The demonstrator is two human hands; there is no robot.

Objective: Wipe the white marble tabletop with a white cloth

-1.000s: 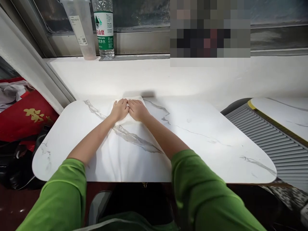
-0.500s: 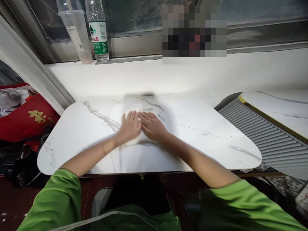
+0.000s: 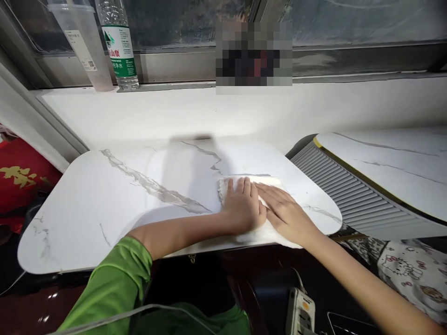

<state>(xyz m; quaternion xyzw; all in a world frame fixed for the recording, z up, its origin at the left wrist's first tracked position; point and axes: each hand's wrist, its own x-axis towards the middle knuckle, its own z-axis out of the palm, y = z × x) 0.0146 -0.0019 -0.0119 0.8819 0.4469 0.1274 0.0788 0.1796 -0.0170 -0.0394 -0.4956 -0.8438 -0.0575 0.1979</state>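
A white cloth (image 3: 267, 234) lies spread on the white marble-patterned tabletop (image 3: 87, 200), right of its middle, with one corner at the front edge. My left hand (image 3: 244, 207) presses flat on the cloth, fingers stretched away from me. Beside it my right hand (image 3: 284, 209) also lies flat on the cloth, its fingers pointing up and left, close to the left thumb. Neither hand grips the cloth; both palms rest on top and hide its centre.
A clear plastic cup (image 3: 82, 46) and a water bottle (image 3: 120, 53) stand on the window ledge. To the right is a second marble-patterned surface with a ribbed side (image 3: 342, 186). A power strip (image 3: 301, 311) sits below the table; a red bag (image 3: 24, 177) lies at left.
Both hands and the cloth have slid from the table's middle to the right and nearer to me. The view has shifted right, bringing the power strip into sight.
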